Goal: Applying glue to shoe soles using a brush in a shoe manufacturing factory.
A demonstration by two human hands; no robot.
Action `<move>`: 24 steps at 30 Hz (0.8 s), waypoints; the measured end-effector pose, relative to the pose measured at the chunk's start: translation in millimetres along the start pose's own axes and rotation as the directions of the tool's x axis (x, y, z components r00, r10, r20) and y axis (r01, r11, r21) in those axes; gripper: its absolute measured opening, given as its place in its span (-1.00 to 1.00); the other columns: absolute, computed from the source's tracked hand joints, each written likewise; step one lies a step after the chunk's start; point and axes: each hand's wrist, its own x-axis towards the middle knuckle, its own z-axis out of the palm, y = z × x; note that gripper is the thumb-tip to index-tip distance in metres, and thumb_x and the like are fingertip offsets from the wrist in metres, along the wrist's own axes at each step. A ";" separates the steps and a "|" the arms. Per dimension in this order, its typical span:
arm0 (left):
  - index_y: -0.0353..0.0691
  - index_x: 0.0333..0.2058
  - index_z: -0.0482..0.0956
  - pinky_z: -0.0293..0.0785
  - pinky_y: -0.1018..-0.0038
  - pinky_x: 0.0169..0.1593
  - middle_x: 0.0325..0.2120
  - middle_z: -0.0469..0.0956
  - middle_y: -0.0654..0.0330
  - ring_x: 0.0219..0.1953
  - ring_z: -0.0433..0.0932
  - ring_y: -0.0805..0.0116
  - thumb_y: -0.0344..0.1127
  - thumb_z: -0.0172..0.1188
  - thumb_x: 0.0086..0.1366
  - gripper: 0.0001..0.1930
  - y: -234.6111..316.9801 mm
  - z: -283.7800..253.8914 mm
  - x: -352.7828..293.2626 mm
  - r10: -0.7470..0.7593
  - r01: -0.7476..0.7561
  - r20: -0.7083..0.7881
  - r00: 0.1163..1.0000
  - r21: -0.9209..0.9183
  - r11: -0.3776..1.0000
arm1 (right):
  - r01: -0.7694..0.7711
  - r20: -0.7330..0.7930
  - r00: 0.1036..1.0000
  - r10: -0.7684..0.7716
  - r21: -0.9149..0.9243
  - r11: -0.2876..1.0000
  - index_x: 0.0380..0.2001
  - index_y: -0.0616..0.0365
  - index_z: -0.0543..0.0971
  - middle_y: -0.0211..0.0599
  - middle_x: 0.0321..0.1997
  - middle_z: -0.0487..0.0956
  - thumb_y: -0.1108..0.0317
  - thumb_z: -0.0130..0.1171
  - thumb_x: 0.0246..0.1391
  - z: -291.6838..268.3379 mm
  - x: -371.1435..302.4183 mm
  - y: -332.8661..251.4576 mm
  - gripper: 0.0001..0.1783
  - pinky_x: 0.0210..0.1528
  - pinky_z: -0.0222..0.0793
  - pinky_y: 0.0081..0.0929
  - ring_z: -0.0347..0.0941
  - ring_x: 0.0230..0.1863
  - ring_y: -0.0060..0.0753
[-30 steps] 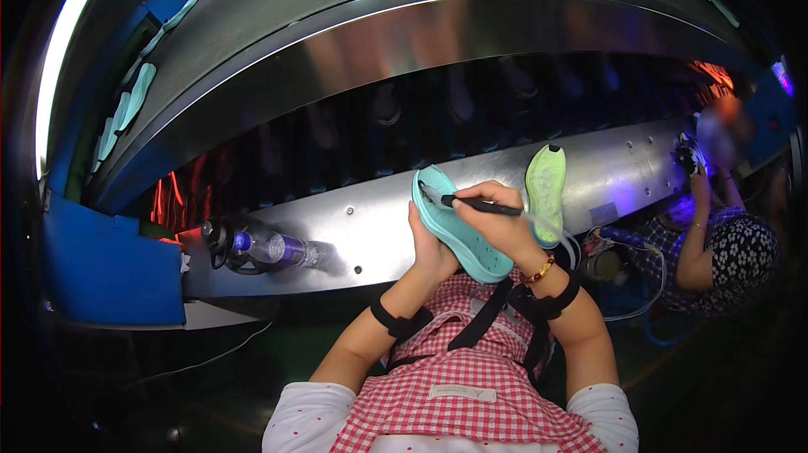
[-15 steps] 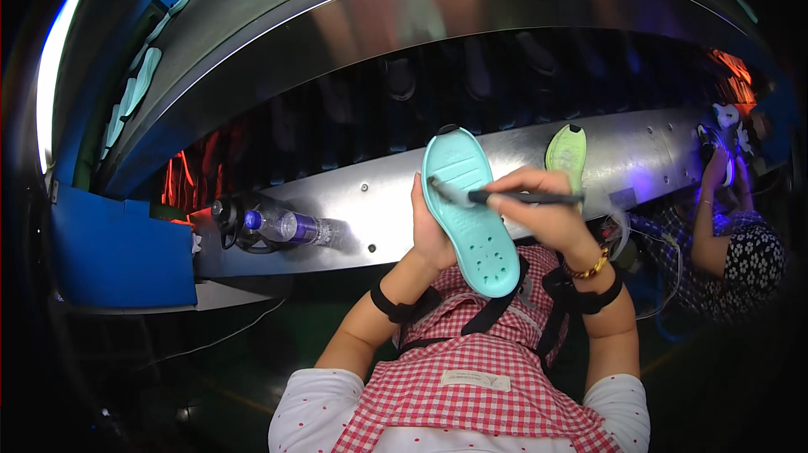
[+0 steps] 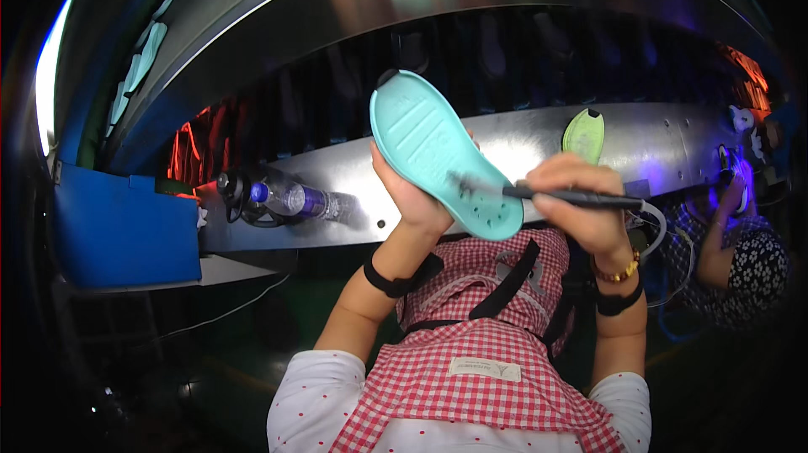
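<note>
My left hand [image 3: 412,196] grips a turquoise shoe sole [image 3: 429,137] from beneath, its thumb along the left edge. The sole is tilted, with a black tab at its upper left end and several small holes at its lower right end. In my right hand [image 3: 585,205] is a black-handled brush [image 3: 581,198], fed by a pale hose [image 3: 659,230]. Its bristles, blurred by motion, meet the sole's face just above the holes. A light green sole [image 3: 584,135] with a black tab lies on the metal ledge beyond my right hand.
Clear plastic bottles [image 3: 307,201] stand at the left of the metal ledge [image 3: 358,163]. A blue box [image 3: 126,230] is at far left. Turquoise soles [image 3: 139,70] rest on the upper belt. At right, another person [image 3: 728,251] works under violet light.
The turquoise sole has moved up and left and tilted further, its top leaning left. The brush has shifted right, from the sole's middle toward its holed end.
</note>
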 end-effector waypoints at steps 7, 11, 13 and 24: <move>-0.31 -0.17 0.36 0.43 0.30 -0.35 -0.39 0.45 -0.05 -0.45 0.47 0.13 0.43 -0.62 0.03 -0.10 19.7 12.4 -3.0 0.157 -0.151 0.163 0.974 -0.044 0.988 | 0.116 0.171 0.978 -0.117 0.016 0.993 -0.43 0.23 0.57 -0.18 -0.38 0.55 0.59 0.24 -0.33 0.0 -6.3 5.5 -0.76 -0.20 0.37 -0.49 0.47 -0.28 -0.34; -0.30 -0.15 0.35 0.42 0.29 -0.39 -0.41 0.44 -0.08 -0.46 0.46 0.12 0.47 -0.59 -0.01 -0.08 23.2 9.8 -0.1 0.185 -0.182 0.183 0.966 -0.033 0.983 | 0.159 0.132 0.980 -0.148 -0.076 0.984 -0.42 0.23 0.57 -0.18 -0.38 0.56 0.61 0.22 -0.31 8.0 -5.1 8.0 -0.75 -0.18 0.36 -0.49 0.47 -0.28 -0.33; -0.29 -0.11 0.32 0.42 0.28 -0.39 -0.40 0.43 -0.10 -0.46 0.46 0.12 0.47 -0.57 -0.01 -0.08 26.1 8.6 -2.0 0.209 -0.204 0.187 0.960 -0.046 0.978 | 0.159 0.312 0.938 -0.151 0.002 0.987 -0.42 0.25 0.56 -0.16 -0.36 0.55 0.60 0.22 -0.30 4.4 -8.6 5.4 -0.77 -0.17 0.36 -0.49 0.47 -0.27 -0.32; -0.27 0.01 0.23 0.38 0.19 -0.16 -0.20 0.36 -0.13 -0.25 0.42 0.01 0.46 -0.49 0.02 -0.10 33.5 1.1 0.6 0.078 -0.084 0.468 0.880 -0.009 0.996 | -0.200 0.158 0.976 0.147 0.410 0.890 -0.39 0.30 0.54 -0.10 -0.29 0.53 0.61 0.16 -0.21 4.6 -13.5 22.2 -0.80 -0.09 0.35 -0.49 0.46 -0.22 -0.33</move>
